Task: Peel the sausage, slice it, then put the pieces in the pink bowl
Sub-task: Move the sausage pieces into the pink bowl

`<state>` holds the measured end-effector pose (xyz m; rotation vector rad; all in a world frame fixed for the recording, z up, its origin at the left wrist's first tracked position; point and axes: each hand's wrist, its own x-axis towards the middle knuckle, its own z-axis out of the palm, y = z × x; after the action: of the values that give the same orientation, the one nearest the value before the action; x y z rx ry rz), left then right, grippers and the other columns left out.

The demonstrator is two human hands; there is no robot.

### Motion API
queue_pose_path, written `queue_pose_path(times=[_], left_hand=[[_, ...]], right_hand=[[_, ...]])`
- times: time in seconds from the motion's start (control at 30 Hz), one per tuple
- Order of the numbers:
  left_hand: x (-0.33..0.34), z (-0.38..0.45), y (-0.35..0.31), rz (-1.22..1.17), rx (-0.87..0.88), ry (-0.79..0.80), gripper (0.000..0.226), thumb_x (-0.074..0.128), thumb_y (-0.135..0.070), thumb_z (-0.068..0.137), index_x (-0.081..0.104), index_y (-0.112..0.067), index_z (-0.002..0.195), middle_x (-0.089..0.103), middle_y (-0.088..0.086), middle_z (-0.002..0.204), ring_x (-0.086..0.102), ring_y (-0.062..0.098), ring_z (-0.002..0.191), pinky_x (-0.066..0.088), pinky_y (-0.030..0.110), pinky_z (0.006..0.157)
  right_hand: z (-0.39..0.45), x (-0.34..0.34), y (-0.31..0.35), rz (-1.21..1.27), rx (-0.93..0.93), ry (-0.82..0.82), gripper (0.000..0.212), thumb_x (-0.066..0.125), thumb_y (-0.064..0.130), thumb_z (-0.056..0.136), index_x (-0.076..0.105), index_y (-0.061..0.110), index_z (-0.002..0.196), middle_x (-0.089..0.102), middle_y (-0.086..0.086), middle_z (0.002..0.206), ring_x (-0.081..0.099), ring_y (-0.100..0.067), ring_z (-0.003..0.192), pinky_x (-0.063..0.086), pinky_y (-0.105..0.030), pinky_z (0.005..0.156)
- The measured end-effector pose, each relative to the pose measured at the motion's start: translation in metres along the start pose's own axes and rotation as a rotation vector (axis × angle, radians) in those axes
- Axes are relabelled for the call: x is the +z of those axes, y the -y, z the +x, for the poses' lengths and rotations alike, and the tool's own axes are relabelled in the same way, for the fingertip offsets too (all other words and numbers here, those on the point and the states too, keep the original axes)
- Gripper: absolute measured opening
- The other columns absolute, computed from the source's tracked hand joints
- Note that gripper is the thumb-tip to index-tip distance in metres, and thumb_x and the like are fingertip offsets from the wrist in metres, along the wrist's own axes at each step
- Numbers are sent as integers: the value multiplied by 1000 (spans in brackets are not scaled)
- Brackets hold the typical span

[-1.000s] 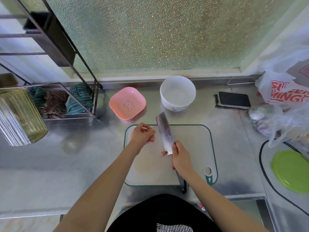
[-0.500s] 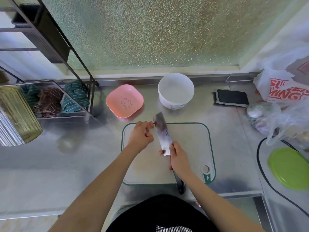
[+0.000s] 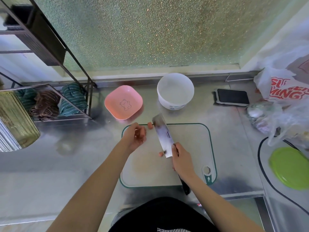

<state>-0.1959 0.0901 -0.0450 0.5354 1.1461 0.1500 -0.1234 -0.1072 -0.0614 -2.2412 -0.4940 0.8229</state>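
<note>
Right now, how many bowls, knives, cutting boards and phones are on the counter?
Bowls: 2, the pink bowl and the white bowl
Knives: 1, the cleaver held in the right hand
Cutting boards: 1, the green-edged board
Phones: 1, the black phone
Total: 5

— What is different from a second ago?
— My left hand (image 3: 136, 137) now sits a little off the cleaver (image 3: 163, 136); half a second ago its fingertips touched the blade's far end.
— And the sausage?
— A pink piece (image 3: 150, 126) now shows beside the blade tip at the board's (image 3: 189, 139) far edge, and another (image 3: 161, 154) by the blade's near corner. Neither showed before.
— Your right hand (image 3: 182, 160)?
— Same grip; the blade lies flatter.
</note>
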Motion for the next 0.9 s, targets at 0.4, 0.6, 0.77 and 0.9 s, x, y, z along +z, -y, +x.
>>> queue_pose_path(times=[0.4,0.6,0.77,0.9], left_hand=[[15,24,-1,1403,606,-91,27,66,-21,80,50,-16,102,59,-1,71,55,22,64,44,32,57],[14,26,1,1614,673,-190,9,49,-17,83,44,-11,88,61,14,84,56,34,75,39,34,54],[5,20,-8,1126,728,-261,5,55,-12,79,51,-10,81,55,3,59,50,18,56,36,24,50],[-5,28,-63,1160,838,-383,9,55,-25,84,53,-17,89,57,-4,61,56,18,59,40,23,49]], right_hand=[[3,-2,0,12,37,31,27,34,29,99,44,8,84,44,-9,58,41,-25,48,39,-38,51],[3,0,-3,25,38,23,27,34,30,99,43,9,83,42,-10,58,37,-23,47,34,-35,51],[1,-1,-5,30,12,22,26,34,28,99,41,13,78,38,-4,53,35,-22,46,32,-35,50],[1,-1,-7,18,24,26,26,35,29,98,40,17,76,40,-1,52,36,-21,46,33,-33,50]])
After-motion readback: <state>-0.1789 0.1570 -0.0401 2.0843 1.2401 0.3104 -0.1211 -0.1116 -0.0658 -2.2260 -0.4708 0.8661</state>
